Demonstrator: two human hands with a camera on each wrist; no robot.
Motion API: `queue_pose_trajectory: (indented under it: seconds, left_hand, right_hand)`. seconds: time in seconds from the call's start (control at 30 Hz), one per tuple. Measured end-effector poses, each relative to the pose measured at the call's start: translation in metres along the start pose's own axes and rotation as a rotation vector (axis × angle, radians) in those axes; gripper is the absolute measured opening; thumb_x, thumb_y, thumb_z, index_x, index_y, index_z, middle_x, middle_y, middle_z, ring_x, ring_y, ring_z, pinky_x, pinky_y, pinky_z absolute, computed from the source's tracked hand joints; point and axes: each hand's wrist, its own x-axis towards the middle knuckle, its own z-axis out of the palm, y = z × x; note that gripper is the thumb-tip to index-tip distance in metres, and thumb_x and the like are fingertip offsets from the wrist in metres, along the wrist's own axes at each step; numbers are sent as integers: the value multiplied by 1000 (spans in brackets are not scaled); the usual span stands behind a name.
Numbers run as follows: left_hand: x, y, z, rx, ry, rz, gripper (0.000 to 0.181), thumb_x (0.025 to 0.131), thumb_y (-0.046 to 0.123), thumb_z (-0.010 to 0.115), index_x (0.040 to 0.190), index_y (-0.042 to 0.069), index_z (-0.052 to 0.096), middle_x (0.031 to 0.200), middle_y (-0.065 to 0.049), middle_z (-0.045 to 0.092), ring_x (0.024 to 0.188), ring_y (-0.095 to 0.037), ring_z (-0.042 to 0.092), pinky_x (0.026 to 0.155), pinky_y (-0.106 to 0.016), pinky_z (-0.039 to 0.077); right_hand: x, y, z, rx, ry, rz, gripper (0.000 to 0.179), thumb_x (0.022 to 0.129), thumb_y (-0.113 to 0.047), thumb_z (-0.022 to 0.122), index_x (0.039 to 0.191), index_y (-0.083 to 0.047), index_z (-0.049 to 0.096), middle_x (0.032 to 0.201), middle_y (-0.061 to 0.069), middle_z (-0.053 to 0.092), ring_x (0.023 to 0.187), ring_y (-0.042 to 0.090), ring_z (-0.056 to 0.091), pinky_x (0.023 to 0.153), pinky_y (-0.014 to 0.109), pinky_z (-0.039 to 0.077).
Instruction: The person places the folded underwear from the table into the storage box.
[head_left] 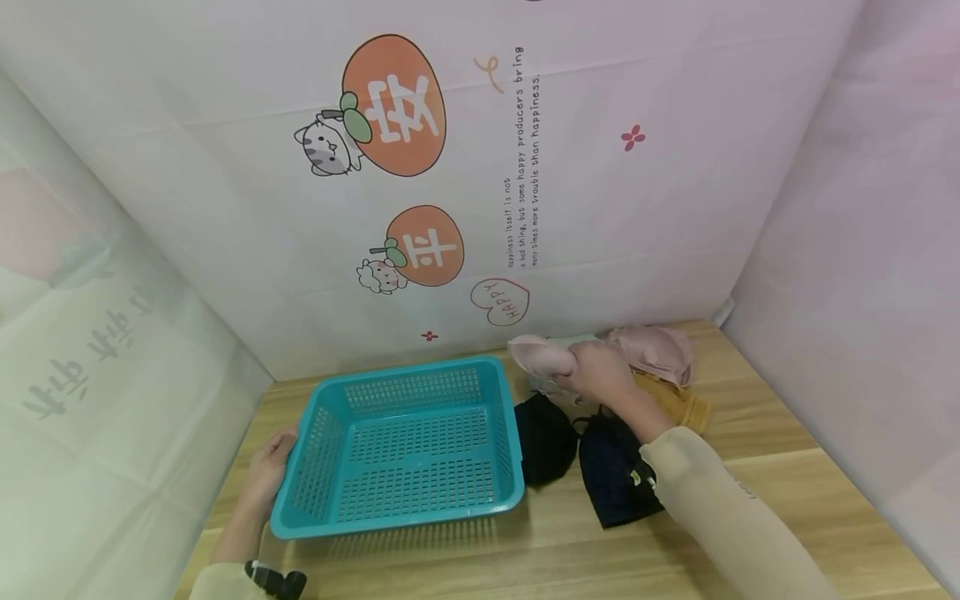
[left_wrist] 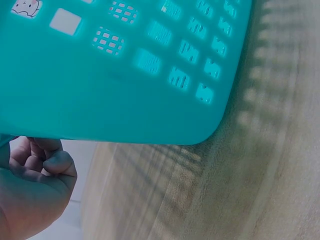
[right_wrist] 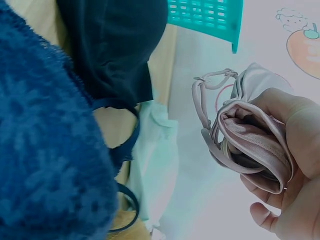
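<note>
My left hand [head_left: 270,468] grips the left rim of a turquoise plastic basket [head_left: 420,467], fingers curled at its edge in the left wrist view. Nothing lies in the basket. To its right, raised over a group of bras, my right hand [head_left: 602,375] holds a folded pale pink bra [right_wrist: 252,132] with thin straps dangling. Below that hand are a black bra [head_left: 546,442], close against the basket's right side, and a navy lace bra [head_left: 611,471]. A mustard bra [head_left: 678,402] and another pink bra [head_left: 663,352] lie beyond the wrist.
A mint-green bra [right_wrist: 156,160] lies among the others near the back wall. The wooden table [head_left: 757,417] is bounded by a printed cloth wall [head_left: 585,217] at the back and cloth sides at left and right.
</note>
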Motion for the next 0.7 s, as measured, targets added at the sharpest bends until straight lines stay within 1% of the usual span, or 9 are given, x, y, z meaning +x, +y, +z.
queue_pose_trajectory:
  seconds: [0.1,0.27,0.4,0.5,0.6,0.7]
  left_hand:
    - [0,-1,0,-6,-2,5,66,107,53,26,156,9,31,155,-16,41,105,4,52,87,-18,48]
    - [0,-1,0,-7,1,9,65,107,53,27,156,9,32,153,-16,42,103,5,53,86,-19,49]
    - [1,-1,0,-5,4,12,71,105,58,27,156,10,32,153,-16,42,102,5,54,86,-20,49]
    - [0,-2,0,-1,5,9,78,101,64,28,156,10,31,153,-16,42,102,5,54,86,-20,49]
    - [0,-2,0,-4,7,4,81,99,67,29,156,10,32,152,-16,43,101,4,55,86,-20,50]
    - [0,-2,0,-6,7,3,81,99,67,29,156,10,32,152,-17,44,102,2,56,86,-22,50]
  right_hand:
    - [2,-4,-4,-9,5,7,35,78,-38,79,69,-15,54,61,-2,56,55,16,50,53,35,37]
    - [6,-13,-11,-8,12,18,35,79,-41,79,70,-17,55,63,-2,58,57,17,52,53,35,40]
    - [9,-21,-16,-29,9,4,36,80,-43,77,70,-18,53,61,-4,57,57,16,52,57,35,41]
    - [11,-28,-22,-41,13,-12,36,80,-43,77,69,-18,54,61,-4,57,57,17,52,57,36,41]
    - [15,-35,-25,-21,3,-14,34,80,-42,77,71,-17,57,64,-2,60,58,17,54,54,35,41]
    - [19,-42,-28,15,-21,-5,33,81,-43,78,77,-15,62,68,-1,64,60,16,55,53,33,41]
